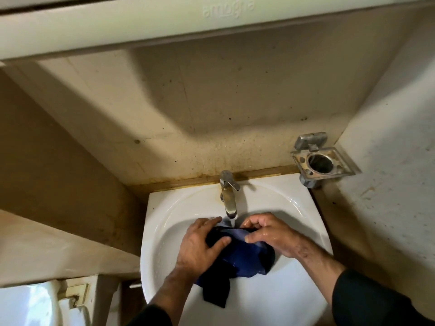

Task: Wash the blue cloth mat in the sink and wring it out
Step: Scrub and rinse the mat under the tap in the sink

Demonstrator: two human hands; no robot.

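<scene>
Blue cloth mat [244, 257] bunched under the running tap [229, 196], low in the white sink [164, 222].

Left hand [200, 245] grips the mat's left fold, fingers curled tight on it; right hand [266, 234] pinches the top edge, thumb against fingers. One dark corner hangs over the sink's near rim. Bare basin shows left and behind; a metal holder [322, 158] sits on the wall, right.
</scene>
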